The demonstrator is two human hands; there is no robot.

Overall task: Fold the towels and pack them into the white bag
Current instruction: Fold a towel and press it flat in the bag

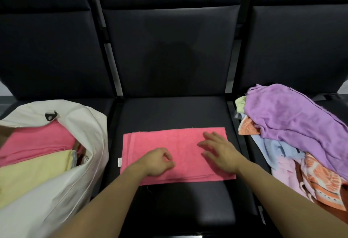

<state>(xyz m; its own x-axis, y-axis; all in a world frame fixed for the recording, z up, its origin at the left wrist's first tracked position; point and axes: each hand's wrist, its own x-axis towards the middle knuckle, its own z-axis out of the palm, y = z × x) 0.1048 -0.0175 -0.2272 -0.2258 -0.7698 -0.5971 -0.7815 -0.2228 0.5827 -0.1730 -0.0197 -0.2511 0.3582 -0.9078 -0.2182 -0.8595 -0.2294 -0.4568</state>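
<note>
A folded pink towel (169, 143) lies flat on my middle seat (169, 113). My right hand (218, 153) rests on it, fingers spread; my left hand (158, 162) is clenched, empty. Soft, light, floppy: lift by the folded edges, toward the white bag (90, 124) at left.

Pink towel (175, 143), white bag (56, 190), purple towel (286, 117), black seat (169, 111)
</note>
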